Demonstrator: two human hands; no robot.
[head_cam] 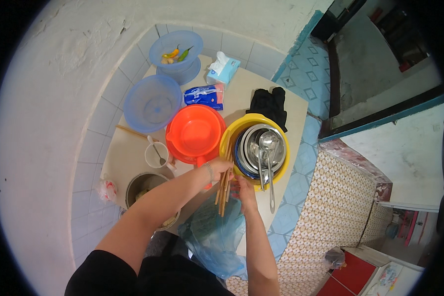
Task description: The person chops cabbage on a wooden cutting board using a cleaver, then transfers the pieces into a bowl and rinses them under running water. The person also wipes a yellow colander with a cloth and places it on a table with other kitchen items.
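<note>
A bundle of wooden chopsticks (223, 192) is gripped in my left hand (222, 168), at the near left rim of a yellow plastic basket (285, 162). Close beside it my right hand (245, 191) has its fingers spread near the lower ends of the bundle; whether it touches them I cannot tell. Nested metal bowls (251, 148) sit in the basket, with a metal ladle (269, 155) and other utensils lying across them, one handle reaching over the rim. Below my hands a translucent blue plastic bag (216, 236) hangs at the table's near edge. Left of the basket are stacked red plastic basins (194, 133).
Left on the table (114, 162) stand a blue plastic bowl (153, 103), a white mug (156, 154) with a spoon and a metal pot (133, 185). Behind are a bowl of peppers (175, 35), a tissue pack (225, 72), a blue packet (203, 97) and black cloth (268, 105).
</note>
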